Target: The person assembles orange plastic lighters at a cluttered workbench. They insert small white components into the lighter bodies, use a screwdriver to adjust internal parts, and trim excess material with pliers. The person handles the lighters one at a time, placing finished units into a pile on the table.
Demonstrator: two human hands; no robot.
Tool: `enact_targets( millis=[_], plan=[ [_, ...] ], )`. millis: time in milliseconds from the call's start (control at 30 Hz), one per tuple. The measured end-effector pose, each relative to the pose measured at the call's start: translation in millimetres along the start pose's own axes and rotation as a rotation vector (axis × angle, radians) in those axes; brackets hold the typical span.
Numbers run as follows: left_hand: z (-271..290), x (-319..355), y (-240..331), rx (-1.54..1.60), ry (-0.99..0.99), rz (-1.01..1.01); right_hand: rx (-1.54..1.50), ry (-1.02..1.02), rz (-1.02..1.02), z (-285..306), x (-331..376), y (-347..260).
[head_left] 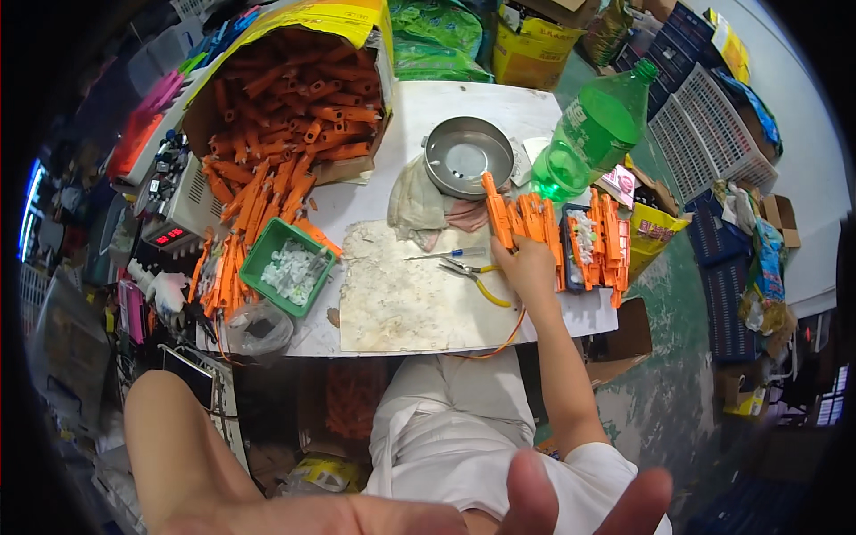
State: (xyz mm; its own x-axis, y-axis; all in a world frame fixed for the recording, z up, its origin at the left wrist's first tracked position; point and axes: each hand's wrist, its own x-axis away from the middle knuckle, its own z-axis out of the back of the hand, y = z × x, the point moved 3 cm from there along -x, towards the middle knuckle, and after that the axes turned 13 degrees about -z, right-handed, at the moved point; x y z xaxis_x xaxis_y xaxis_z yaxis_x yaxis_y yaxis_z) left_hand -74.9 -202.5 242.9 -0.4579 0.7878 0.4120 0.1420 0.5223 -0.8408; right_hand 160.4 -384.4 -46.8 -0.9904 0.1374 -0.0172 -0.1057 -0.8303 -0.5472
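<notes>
Steel pan [468, 159], one. Orange casing [497, 211], one: pan's lower right, right hand [531, 270] clamped on it. Left hand [419, 520]: well below pan, fingers apart. Below pan: screwdriver [457, 253], one; pliers [489, 292], one.

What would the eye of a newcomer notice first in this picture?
The heap of orange parts stands out first, spilling from a yellow-flapped box at the upper left of the white table. Next comes the big green bottle at the upper right, near the round metal pan. The open left grip looms large along the lower edge.
</notes>
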Motion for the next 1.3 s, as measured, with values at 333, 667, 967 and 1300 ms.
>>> enact_targets(
  millis=[333, 667, 967, 1300],
  plan=[
    [22.3, 41.2, 38.7, -0.124, -0.167, 0.009, -0.035, -0.038, 0.074, -10.8, -2.1, -10.5],
    [-7.3, 9.8, 6.6, -0.254, -0.02, -0.165, 0.002, 0.024, 0.083, -6.3, 2.1, -12.8],
    [14.8, 56.5, 40.9, 0.077, 0.471, 0.653, 0.021, -0.038, 0.048, -7.1, -3.2, -4.6],
    [-28.4, -102.0, 180.8, 1.619, 0.877, 1.759, -0.064, 0.026, 0.118, -13.2, 2.4, -15.6]
  ],
)
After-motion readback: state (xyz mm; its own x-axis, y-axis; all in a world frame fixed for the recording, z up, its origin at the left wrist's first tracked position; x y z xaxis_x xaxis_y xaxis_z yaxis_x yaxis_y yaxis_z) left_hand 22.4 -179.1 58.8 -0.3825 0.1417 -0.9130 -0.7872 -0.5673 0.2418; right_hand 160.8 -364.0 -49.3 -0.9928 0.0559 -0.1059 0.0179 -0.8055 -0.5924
